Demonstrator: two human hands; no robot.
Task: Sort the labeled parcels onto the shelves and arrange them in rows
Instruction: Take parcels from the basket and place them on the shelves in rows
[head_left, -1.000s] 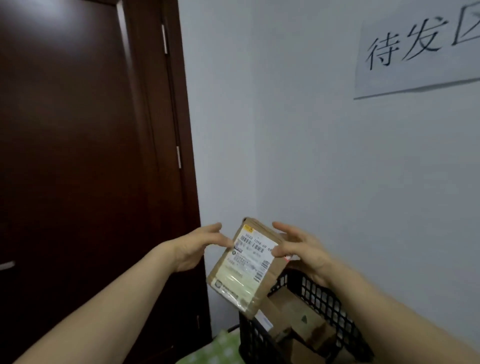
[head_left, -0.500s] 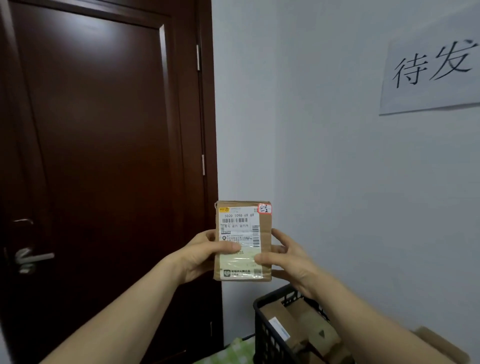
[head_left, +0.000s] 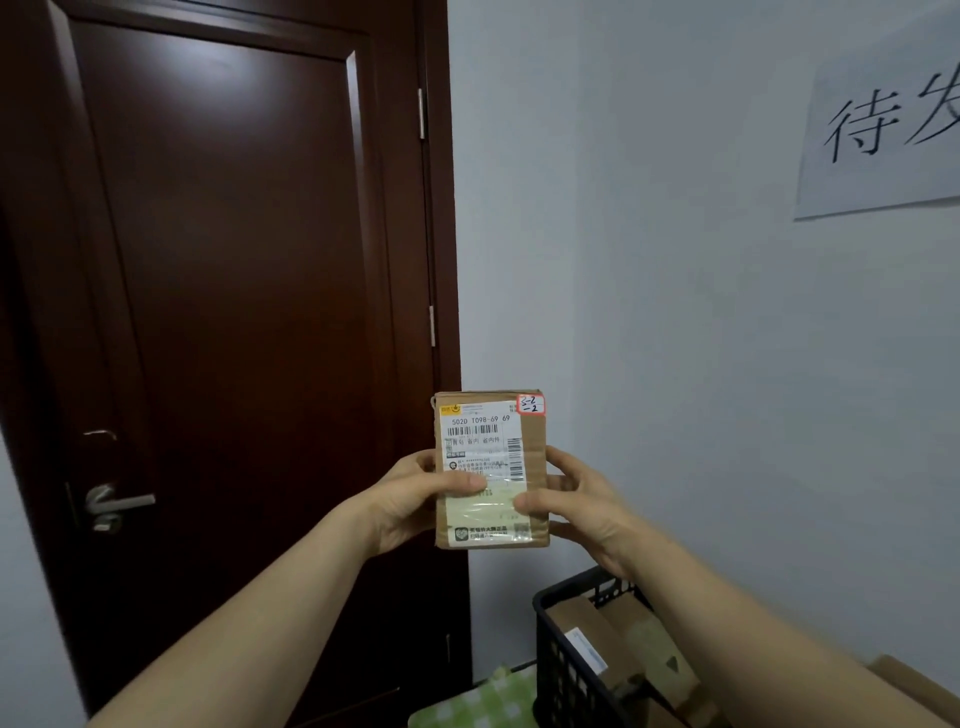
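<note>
Tilted over the basket a second ago, the brown cardboard parcel (head_left: 491, 447) now stands upright, held up in front of the dark door (head_left: 234, 312) and the pale wall, above and just left of the black basket (head_left: 540, 649) where other parcels (head_left: 623, 654) lie. Its front carries a white shipping label with a barcode under clear tape, and a small red-edged sticker (head_left: 531, 404) with handwritten figures sits at its top right corner. The left hand (head_left: 410, 499) and right hand (head_left: 584, 506) grip it by its two long sides, each thumb pressed across the front and the fingers reaching round behind.
</note>
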